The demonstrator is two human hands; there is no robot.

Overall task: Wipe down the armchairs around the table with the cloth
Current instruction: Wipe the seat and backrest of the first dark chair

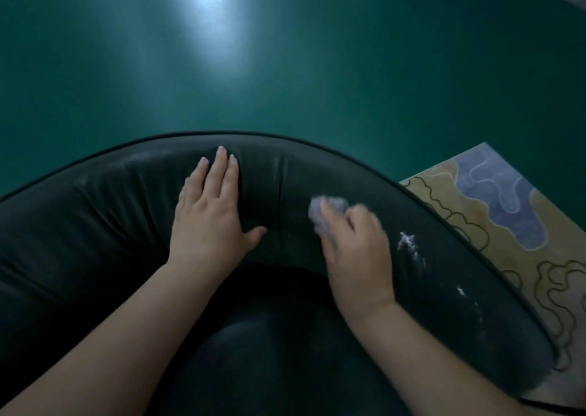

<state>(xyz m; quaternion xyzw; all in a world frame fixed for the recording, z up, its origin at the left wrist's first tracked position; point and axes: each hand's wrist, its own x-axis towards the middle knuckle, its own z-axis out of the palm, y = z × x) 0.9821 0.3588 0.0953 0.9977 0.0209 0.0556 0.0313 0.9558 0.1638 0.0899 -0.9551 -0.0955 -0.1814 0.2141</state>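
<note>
Head view: right hand (355, 244) grips blurred cloth (328, 208) on armchair (95, 219); left hand (211, 216) lies flat.

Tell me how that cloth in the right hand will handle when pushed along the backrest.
The cloth looks soft and floppy, bunched under the right hand. It probably weighs little. It may slide easily over the smooth dark armchair.

Both forearms are bare from the lower picture edge up to the wrists, with no sleeve showing. The left hand (211, 222) and right hand (356, 250), both over the armchair (79, 225), show short, pale nails where fingertips are visible.
</note>
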